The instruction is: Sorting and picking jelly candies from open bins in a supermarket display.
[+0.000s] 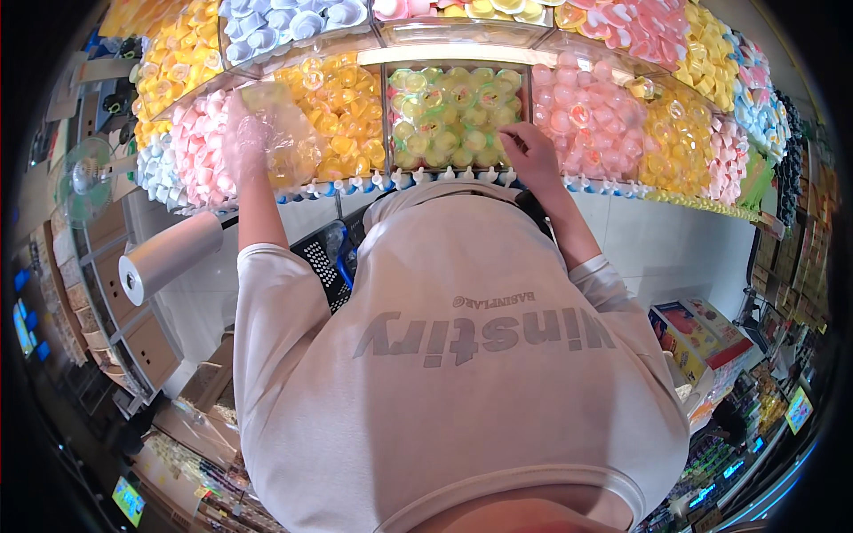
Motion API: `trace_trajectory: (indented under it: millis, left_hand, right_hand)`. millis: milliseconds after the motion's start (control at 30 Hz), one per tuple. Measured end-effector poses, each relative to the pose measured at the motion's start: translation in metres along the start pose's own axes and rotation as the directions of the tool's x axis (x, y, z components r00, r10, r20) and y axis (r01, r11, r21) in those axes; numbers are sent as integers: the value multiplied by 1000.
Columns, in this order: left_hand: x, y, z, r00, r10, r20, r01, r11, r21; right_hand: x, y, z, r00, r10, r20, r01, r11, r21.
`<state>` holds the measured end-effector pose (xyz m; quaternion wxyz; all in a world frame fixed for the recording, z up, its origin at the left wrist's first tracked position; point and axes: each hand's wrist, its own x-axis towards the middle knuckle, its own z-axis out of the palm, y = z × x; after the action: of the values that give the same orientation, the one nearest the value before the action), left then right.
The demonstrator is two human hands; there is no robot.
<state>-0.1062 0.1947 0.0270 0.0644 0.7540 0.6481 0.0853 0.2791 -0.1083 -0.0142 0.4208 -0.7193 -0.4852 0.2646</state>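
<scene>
My left hand (247,142) grips a clear plastic bag (289,138), which spreads over the pink pieces and the orange-yellow pieces. The hand shows blurred through the film, and what the bag holds, if anything, I cannot make out. Above the right edge of the middle bin is my right hand (530,158), its fingers curled together; whatever may be between them is hidden. Green and yellow domed pieces (453,111) fill that middle bin. Just right of the hand lie pink round clear-capped pieces (586,111). Orange-yellow clear pieces (342,111) sit in the bin left of the middle.
Beyond are bins of pale blue hat-shaped pieces (289,22) and pink-and-white pieces (631,27). A row of white-and-blue pieces (462,175) lines the near edge. At left are a plastic roll (182,253) and a fan (86,178). A black perforated basket (320,262) is by my body.
</scene>
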Motion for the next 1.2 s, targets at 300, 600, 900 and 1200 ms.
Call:
trace_trajectory:
  millis: [300, 600, 900, 1200]
  left_hand:
    - [54, -16, 39, 926, 112, 361, -242, 909, 340]
    - [38, 23, 18, 974, -3, 228, -49, 974, 221]
    - [16, 10, 6, 989, -17, 146, -3, 991, 136]
    - [-104, -52, 38, 753, -174, 635, 564, -328, -758]
  right_hand:
    - [-4, -2, 2, 1000, 0, 0, 0, 1000, -1]
    - [-12, 0, -1, 999, 30, -21, -30, 999, -11]
    - [-12, 5, 1, 999, 32, -3, -32, 999, -30]
    - [-1, -8, 6, 999, 15, 34, -15, 1000, -4]
